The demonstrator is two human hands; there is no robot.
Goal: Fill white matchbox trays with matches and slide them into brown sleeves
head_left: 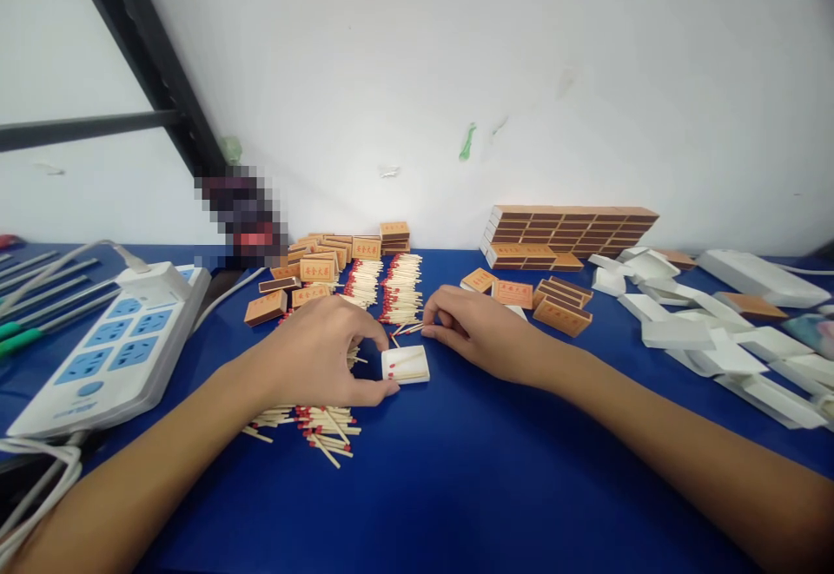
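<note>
A small white matchbox tray [417, 363] lies on the blue tabletop with a few red-tipped matches inside it. My left hand [313, 352] holds the tray from its left side, thumb at the near edge and index finger at the far corner. Just beyond the tray, my right hand [473, 328] has its fingertips pinched at the ends of a few loose matches [407, 328]. Behind these is a long pile of matches [400, 287], with another match pile [363, 283] to its left. More matches [326, 426] are heaped nearer me, below my left hand.
Orange matchboxes [319, 270] cluster at back left; others [512, 293] lie right of centre before a stacked matchbox row [573, 235]. Many white trays [691, 331] spread across the right. A power strip [110, 352] with cables and green-handled tools [26, 339] occupy the left.
</note>
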